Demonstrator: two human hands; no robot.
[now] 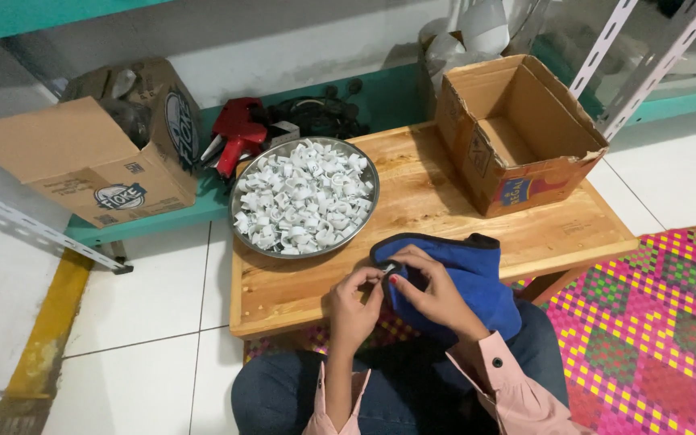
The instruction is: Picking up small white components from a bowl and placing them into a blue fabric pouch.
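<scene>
My left hand and my right hand meet at the black-trimmed edge of a blue fabric piece, which lies partly on the low wooden table and partly over my lap. Both hands pinch the fabric's edge, and a small white part shows between the fingertips. A round metal tray full of several small white plastic clips sits on the table just beyond my hands.
An open, empty cardboard box stands on the table's right end. Another cardboard box sits on a teal ledge at left, beside a red tool. White floor tiles lie at left, and a pink woven mat at right.
</scene>
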